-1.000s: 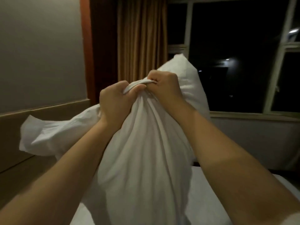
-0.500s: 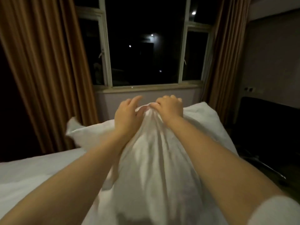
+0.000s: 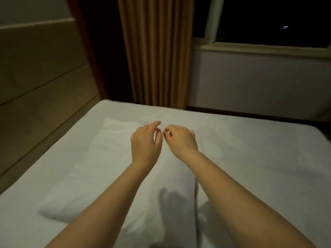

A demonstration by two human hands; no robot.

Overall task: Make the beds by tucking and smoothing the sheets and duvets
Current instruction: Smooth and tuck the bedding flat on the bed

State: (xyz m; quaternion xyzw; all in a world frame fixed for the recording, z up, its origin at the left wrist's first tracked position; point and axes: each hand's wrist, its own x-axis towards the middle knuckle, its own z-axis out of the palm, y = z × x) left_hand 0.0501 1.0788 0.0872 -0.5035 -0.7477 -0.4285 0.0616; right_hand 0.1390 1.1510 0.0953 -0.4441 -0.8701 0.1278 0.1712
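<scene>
White pillow [image 3: 86,179] lies flat on the sheet [image 3: 259,158] at centre frame, left hand [image 3: 145,142] and right hand [image 3: 181,139] hovering above, fingers [image 3: 155,124] loosely curled, pinching nothing.

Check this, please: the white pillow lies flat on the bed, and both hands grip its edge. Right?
No. In the head view the left hand and right hand hover over the pillow, fingers loose, gripping nothing. The pillow lies flat on the bed.
</scene>
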